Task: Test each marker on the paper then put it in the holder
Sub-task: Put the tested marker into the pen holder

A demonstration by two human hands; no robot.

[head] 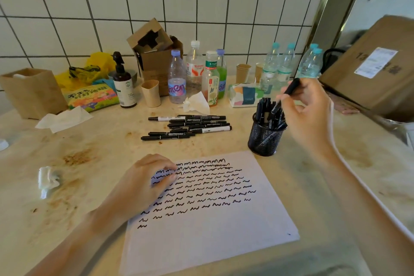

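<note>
A white paper [208, 237] lies at the front of the table, its upper half covered with rows of black squiggles. My left hand [143, 182] rests on the paper's left part, fingers loosely bent. My right hand [308, 114] pinches a black marker [287, 95] held tilted just above the black mesh holder [264, 139], its lower end among the several markers standing inside. A pile of several black markers [190, 126] lies on the table behind the paper.
Bottles [177, 76], paper cups [151, 93], a tissue pack [245, 95], a pump bottle [123, 83] and a small cardboard box [156, 51] crowd the back by the tiled wall. A large cardboard box [376, 69] sits at right. Crumpled tissues [48, 180] lie at left.
</note>
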